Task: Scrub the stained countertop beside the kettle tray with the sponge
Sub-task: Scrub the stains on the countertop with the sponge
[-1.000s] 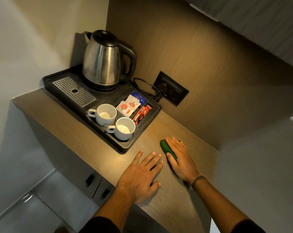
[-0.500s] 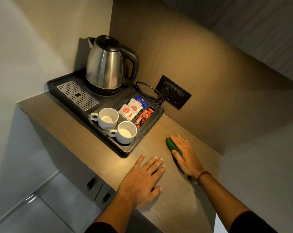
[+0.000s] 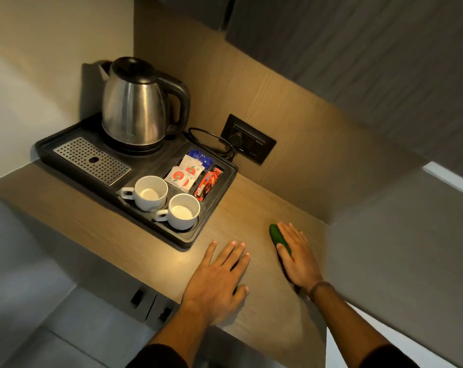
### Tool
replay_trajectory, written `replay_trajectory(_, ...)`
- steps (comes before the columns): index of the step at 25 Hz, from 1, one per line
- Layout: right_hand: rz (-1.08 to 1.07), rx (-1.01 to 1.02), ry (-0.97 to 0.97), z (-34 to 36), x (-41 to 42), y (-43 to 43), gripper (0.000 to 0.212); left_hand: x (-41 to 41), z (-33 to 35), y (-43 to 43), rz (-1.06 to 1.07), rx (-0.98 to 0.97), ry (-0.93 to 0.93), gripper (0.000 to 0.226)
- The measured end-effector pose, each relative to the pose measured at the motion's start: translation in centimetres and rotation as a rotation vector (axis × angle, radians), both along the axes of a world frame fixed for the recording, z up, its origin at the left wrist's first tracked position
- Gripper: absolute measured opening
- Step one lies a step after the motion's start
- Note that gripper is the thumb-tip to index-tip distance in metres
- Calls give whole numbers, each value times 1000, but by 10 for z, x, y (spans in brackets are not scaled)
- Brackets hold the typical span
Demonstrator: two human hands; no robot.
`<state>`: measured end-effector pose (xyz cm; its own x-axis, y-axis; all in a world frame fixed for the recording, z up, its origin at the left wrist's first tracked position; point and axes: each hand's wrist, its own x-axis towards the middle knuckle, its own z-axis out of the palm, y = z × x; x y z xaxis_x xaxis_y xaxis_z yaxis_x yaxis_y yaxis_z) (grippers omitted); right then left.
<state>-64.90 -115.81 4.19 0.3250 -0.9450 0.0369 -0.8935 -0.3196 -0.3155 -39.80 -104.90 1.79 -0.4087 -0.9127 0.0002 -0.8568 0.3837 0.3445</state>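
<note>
1 steel electric kettle with black handle (image 3: 134, 107) | 1 black plastic tray (image 3: 219, 187) | 2 white ceramic cups (image 3: 150, 193) (image 3: 184, 211) | 1 green sponge (image 3: 279, 239) | 2 hands (image 3: 217, 280) (image 3: 298, 254) | 1 perforated metal drip plate (image 3: 92, 160) | 1 black wall socket (image 3: 249, 139)

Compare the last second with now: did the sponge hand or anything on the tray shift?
The right hand has slid the green sponge further right along the countertop, away from the kettle tray and toward the side wall, staying flat on it. The left hand stays spread flat on the counter. The kettle, two cups and sachets are unmoved on the tray; the view itself shifted.
</note>
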Motion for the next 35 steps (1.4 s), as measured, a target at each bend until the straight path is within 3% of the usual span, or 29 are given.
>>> replay_trajectory(2,-123,10,-21,2,26,9,54,1,0,1,-6,0,-12,72)
replay_trajectory(6,142,3,18,-9,20,88,60,1,2,1,-7,-10,-6,73)
replay_trajectory(11,-231,-2,-34,1,23,93,61,0,-2,1,-4,-21,-27,73)
replay_trajectory(16,-62,58,-8,-3,40,140,76,4,0,-1,-17,-1,-45,74)
replay_trajectory(21,-219,60,33,11,65,145,65,14,19,19,13,16,-46,82)
replay_trajectory(22,-230,48,54,11,73,151,64,22,22,30,23,7,-61,82)
replay_trajectory(26,51,-69,159,18,138,258,69,102,29,180,254,-74,-127,84)
replay_trajectory(32,8,-189,180,7,134,287,75,113,14,222,312,-34,-85,85)
replay_trajectory(35,270,-137,136,-5,202,385,72,162,-6,376,542,-4,-111,85)
